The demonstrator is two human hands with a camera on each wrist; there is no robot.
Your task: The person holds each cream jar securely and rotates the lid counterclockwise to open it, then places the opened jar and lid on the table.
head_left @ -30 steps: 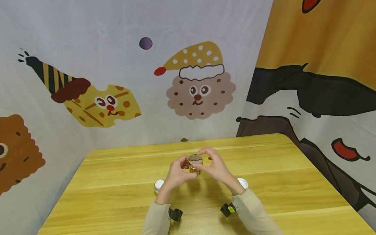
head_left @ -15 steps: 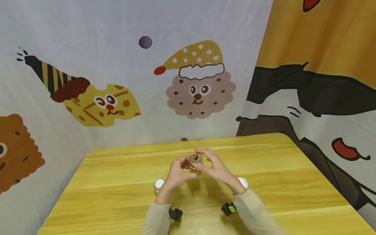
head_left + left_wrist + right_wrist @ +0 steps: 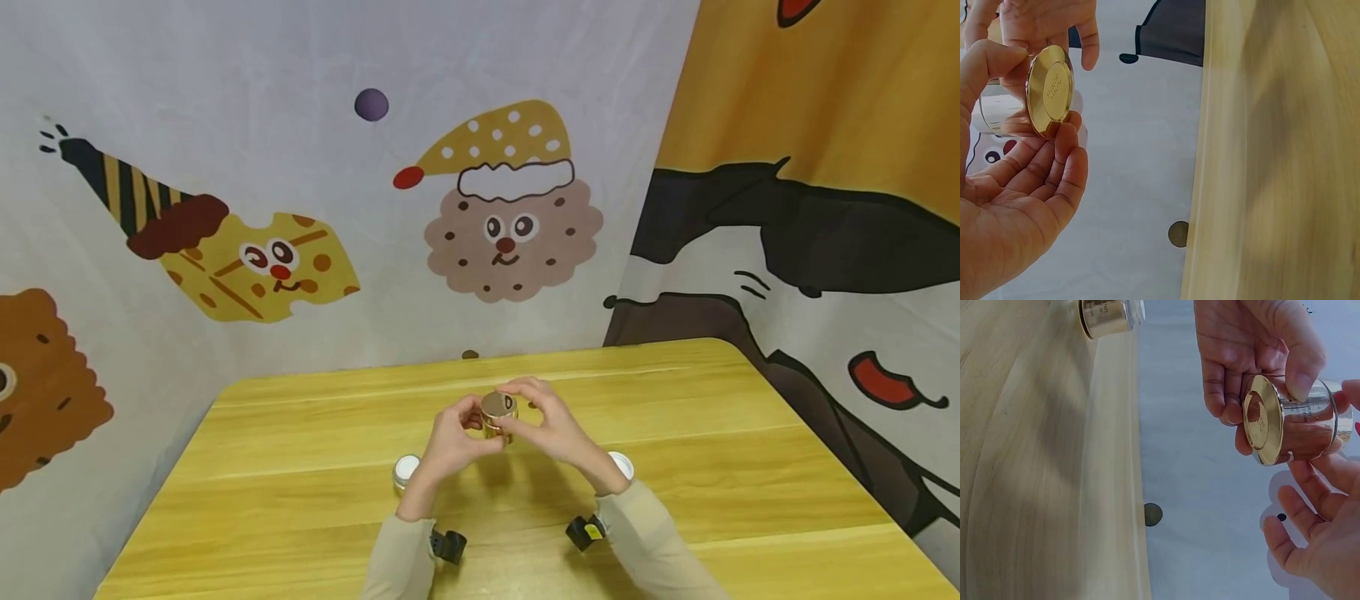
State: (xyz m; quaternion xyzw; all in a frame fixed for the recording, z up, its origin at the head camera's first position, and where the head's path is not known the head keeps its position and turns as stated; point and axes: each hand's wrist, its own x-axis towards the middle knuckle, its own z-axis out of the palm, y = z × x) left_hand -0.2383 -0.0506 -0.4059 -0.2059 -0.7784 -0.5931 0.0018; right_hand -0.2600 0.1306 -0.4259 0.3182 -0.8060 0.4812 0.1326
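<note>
A shiny gold cosmetic jar [image 3: 495, 432] is held up over the table between both hands. Its mirror-like lid [image 3: 497, 404] faces up in the head view. The left hand [image 3: 456, 443] grips the jar's body, thumb on the side; in the right wrist view that thumb [image 3: 1304, 372] presses by the printed lettering. The gold base [image 3: 1055, 92] with stamped marks shows in the left wrist view. From the other side, the right hand [image 3: 551, 427] holds the lid's edge between thumb and fingers. Curved fingers [image 3: 1300, 512] of the right hand hang beside the jar.
A second gold jar [image 3: 1107, 317] with a white top stands on the wooden table [image 3: 300, 467], beside the left forearm. Behind the right wrist lies a white round piece [image 3: 622, 465], partly hidden. A cartoon-printed cloth [image 3: 300, 125] hangs behind the table.
The right fingers have shifted a little around the lid, and the reflection on its top has changed. The jar and the left hand stay in about the same place.
</note>
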